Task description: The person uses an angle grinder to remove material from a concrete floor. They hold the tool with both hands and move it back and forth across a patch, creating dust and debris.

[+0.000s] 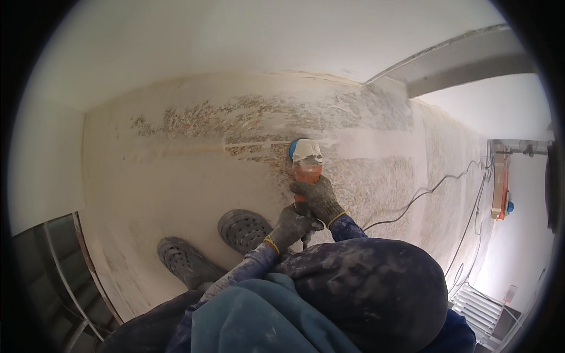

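Observation:
An orange angle grinder (307, 170) with a white cover over its head and a blue rim at its left side stands against the dusty, speckled floor (247, 152). My right hand (321, 199), in a grey work glove, wraps round its orange body. Lower on the tool, at the rear end, my left hand (288, 227) in a similar glove with a yellow cuff is closed. The two hands sit close together, and the fingers of the left are partly hidden. White dust coats the gloves, sleeves and trousers.
My dusty clogs (244, 230) rest on the floor at left. A black cable (412, 201) runs across the right side. Pale walls (235, 35) border the far side. Stairs (62, 259) drop away at lower left. A white slatted rack (477, 312) stands at lower right.

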The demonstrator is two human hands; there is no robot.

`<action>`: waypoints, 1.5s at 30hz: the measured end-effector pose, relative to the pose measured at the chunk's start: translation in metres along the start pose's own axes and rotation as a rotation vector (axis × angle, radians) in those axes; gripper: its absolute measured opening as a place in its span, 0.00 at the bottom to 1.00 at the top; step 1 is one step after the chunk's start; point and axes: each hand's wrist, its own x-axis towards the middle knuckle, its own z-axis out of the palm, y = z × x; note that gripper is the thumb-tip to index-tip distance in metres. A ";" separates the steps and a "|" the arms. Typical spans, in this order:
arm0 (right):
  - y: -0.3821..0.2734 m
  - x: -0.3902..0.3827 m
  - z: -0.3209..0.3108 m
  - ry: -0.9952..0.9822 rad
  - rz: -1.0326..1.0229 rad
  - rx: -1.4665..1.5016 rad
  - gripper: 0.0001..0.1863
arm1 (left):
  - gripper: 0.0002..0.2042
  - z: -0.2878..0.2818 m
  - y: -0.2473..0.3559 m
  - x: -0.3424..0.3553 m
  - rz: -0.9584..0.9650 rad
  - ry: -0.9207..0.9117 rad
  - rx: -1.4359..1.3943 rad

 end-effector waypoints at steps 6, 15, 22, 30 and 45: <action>-0.005 0.004 0.006 -0.036 -0.204 -0.019 0.32 | 0.13 -0.002 0.005 0.001 0.010 0.082 0.042; -0.056 0.020 0.044 -0.261 -0.389 -0.388 0.32 | 0.12 -0.026 0.009 -0.007 0.319 0.325 -0.042; -0.118 0.013 0.056 -0.440 -0.242 -0.518 0.25 | 0.14 -0.016 0.040 -0.019 0.294 0.353 -0.247; -0.170 -0.044 0.070 -0.313 -0.676 -0.591 0.26 | 0.12 -0.003 0.098 -0.065 0.541 0.330 -0.112; -0.182 -0.092 0.034 -0.215 -0.406 -0.429 0.20 | 0.15 0.041 0.100 -0.070 0.623 0.285 -0.110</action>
